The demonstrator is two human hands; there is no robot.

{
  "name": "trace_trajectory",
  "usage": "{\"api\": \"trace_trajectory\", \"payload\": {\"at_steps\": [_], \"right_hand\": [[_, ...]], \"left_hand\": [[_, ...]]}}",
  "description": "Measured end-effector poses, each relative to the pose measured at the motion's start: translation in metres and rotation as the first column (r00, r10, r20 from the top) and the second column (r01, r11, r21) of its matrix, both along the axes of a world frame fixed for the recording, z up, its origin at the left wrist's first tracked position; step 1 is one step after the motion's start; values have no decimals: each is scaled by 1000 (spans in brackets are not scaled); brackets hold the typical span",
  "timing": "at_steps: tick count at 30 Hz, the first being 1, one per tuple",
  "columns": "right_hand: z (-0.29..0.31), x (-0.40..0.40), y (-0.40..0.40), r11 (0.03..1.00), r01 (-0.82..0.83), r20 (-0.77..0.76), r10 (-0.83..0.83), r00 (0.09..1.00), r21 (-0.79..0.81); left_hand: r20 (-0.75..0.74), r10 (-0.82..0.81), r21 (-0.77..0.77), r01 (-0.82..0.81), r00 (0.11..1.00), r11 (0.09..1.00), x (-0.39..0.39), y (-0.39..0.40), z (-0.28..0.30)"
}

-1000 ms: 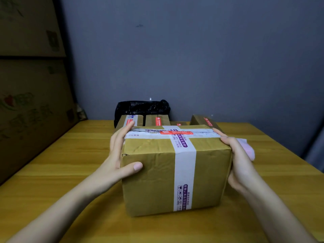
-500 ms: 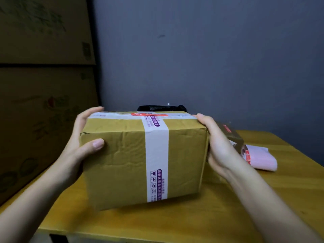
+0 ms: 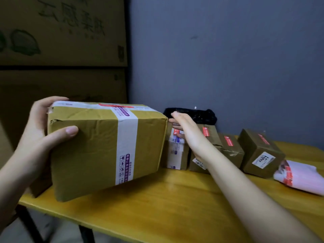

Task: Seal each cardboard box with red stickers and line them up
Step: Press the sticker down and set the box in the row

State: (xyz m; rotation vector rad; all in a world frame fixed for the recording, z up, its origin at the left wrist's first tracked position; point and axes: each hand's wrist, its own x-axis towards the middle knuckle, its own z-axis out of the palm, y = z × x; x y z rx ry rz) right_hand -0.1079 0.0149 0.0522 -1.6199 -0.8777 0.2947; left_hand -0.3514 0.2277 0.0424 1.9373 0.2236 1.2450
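A large cardboard box with white tape and a red sticker on top hangs tilted over the left end of the yellow table. My left hand grips its left end, thumb on the front face. My right hand is off the box, fingers straight, reaching over the first small box of a row. Three more small boxes with red stickers follow: one behind my wrist, another, and the last.
A black plastic bag lies against the grey wall behind the row. A white pouch with red print sits at the right edge. Big cartons are stacked on the left. The table's left edge is just under the held box.
The big box has moved left to the table's end and now tilts. My right hand has let go of its right side and reached toward the row of small boxes.
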Motion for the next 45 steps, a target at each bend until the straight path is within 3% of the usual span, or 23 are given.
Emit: {"api": "trace_trajectory", "payload": {"at_steps": [5, 9, 15, 18, 21, 29, 35, 41, 45], "right_hand": [[-29, 24, 17, 978, 181, 276, -147, 950, -102], [-41, 31, 22, 907, 341, 618, -123, 776, -248], [-49, 41, 27, 777, 516, 797, -31, 603, -360], [-49, 50, 23, 677, 627, 825, -51, 562, -385], [-47, 59, 16, 632, 630, 808, -9, 590, -452], [-44, 63, 15, 635, 526, 756, 144, 639, -565], [-49, 64, 28, 621, 527, 745, 142, 652, -580], [-57, 51, 32, 643, 552, 794, 152, 588, -532], [-61, 35, 44, 718, 504, 808, 138, 572, -480]], "left_hand": [[-30, 245, -12, -246, 969, 969, 6, 4, -4], [-15, 398, 37, -397, 917, 917, 41, -16, -13], [-38, 438, -40, -439, 898, 897, 101, -23, -33], [-32, 460, -40, -461, 888, 887, 125, -24, -44], [-36, 486, -50, -487, 873, 872, 144, -26, -54], [-29, 552, -48, -552, 834, 832, 169, -26, -73], [-42, 586, -68, -588, 809, 806, 178, -25, -78], [-56, 604, -66, -606, 795, 792, 178, -20, -82], [-77, 601, -22, -604, 795, 797, 177, -19, -84]]}}
